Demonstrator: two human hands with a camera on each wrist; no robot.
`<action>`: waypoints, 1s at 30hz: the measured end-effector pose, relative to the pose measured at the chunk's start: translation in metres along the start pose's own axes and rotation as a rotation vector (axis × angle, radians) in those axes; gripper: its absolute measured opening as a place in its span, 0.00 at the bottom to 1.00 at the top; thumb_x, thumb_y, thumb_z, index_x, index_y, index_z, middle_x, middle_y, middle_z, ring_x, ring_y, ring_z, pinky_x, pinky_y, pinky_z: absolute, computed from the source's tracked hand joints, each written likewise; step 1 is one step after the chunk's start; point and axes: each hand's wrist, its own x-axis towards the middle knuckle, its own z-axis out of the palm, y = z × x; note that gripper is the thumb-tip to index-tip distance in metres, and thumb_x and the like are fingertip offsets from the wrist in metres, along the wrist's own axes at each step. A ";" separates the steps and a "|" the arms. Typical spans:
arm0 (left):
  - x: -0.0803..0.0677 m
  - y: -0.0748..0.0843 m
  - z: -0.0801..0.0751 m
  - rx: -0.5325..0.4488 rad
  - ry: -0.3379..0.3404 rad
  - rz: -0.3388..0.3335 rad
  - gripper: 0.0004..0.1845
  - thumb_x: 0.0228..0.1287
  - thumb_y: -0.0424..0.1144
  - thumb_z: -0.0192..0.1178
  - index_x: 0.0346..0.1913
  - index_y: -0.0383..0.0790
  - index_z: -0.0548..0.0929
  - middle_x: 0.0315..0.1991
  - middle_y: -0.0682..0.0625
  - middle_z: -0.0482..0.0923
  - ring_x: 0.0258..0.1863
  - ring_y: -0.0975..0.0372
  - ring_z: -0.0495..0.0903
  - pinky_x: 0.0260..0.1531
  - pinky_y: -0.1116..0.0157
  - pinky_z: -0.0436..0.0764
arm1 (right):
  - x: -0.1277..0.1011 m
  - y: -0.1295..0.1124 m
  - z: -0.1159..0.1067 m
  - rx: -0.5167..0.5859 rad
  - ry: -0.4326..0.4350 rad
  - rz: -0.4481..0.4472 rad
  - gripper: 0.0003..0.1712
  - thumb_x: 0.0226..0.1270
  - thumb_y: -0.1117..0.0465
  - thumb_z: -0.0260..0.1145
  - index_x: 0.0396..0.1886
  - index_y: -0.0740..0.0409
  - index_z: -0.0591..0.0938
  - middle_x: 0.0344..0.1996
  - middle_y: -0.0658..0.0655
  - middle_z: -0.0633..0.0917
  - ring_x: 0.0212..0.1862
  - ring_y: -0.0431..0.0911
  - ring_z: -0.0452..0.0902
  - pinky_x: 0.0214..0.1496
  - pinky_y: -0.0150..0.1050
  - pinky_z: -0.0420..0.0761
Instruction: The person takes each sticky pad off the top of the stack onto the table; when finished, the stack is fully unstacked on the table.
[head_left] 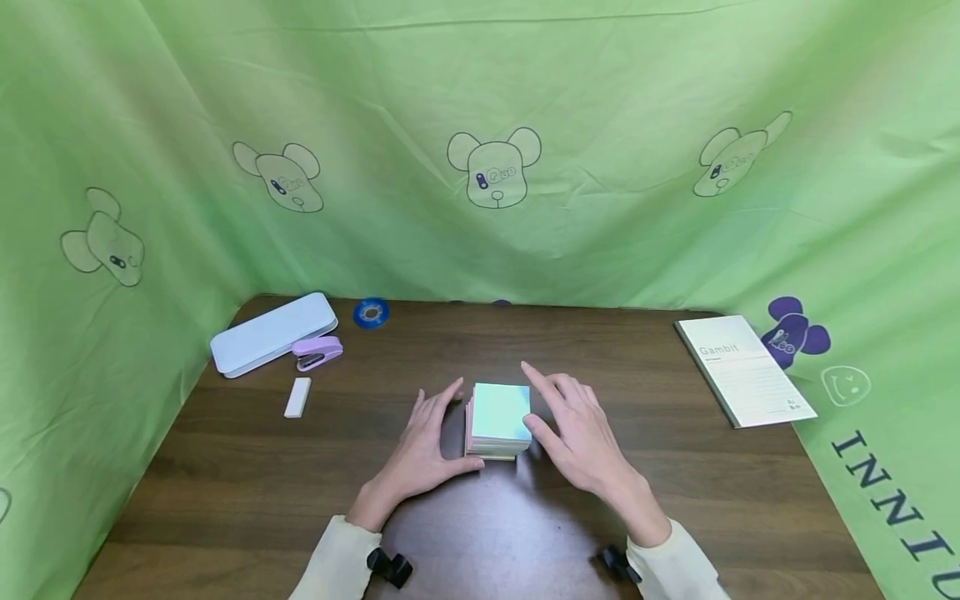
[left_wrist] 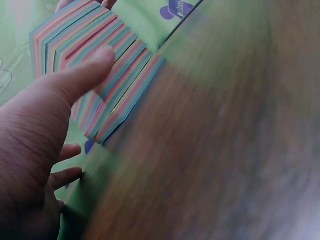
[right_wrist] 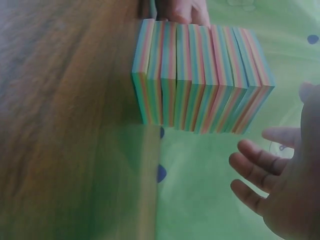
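A stack of notepaper (head_left: 499, 419) is found at the middle of the worktop (head_left: 225, 483), flanked by both hands. The left hand (head_left: 423, 446) is set against the stack's left side, fingers straight and thumb laid on the edges, as the left wrist view confirms. The right hand (head_left: 577, 429) is held open just right of the stack, fingers spread; contact cannot be confirmed. This placement appears intended to square the sheets, which are stepped out of line. The stack is banded pink, green, blue and yellow, with a pale green top sheet. Far left of the stack, a stapler (head_left: 318, 352) and a case (head_left: 273, 332) are noted; far right, a booklet (head_left: 742, 371).
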 end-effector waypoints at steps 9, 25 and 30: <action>-0.001 0.001 0.007 0.059 0.020 0.040 0.56 0.59 0.53 0.85 0.85 0.43 0.67 0.76 0.44 0.77 0.80 0.43 0.69 0.85 0.30 0.44 | 0.004 -0.005 0.000 -0.002 -0.039 0.020 0.35 0.82 0.47 0.65 0.83 0.52 0.76 0.45 0.52 0.82 0.46 0.45 0.74 0.55 0.50 0.76; -0.002 -0.005 0.009 0.053 0.057 0.074 0.51 0.59 0.54 0.85 0.83 0.45 0.72 0.75 0.43 0.78 0.79 0.42 0.71 0.85 0.30 0.46 | 0.005 -0.010 0.000 -0.029 -0.156 0.099 0.49 0.65 0.40 0.82 0.80 0.55 0.78 0.41 0.44 0.79 0.40 0.40 0.72 0.50 0.43 0.73; -0.002 -0.006 0.010 0.055 0.053 0.068 0.51 0.60 0.54 0.84 0.83 0.45 0.72 0.76 0.43 0.78 0.79 0.42 0.71 0.85 0.30 0.47 | 0.004 -0.007 0.001 0.013 -0.158 0.117 0.49 0.62 0.42 0.85 0.79 0.56 0.80 0.40 0.42 0.78 0.41 0.39 0.72 0.49 0.43 0.73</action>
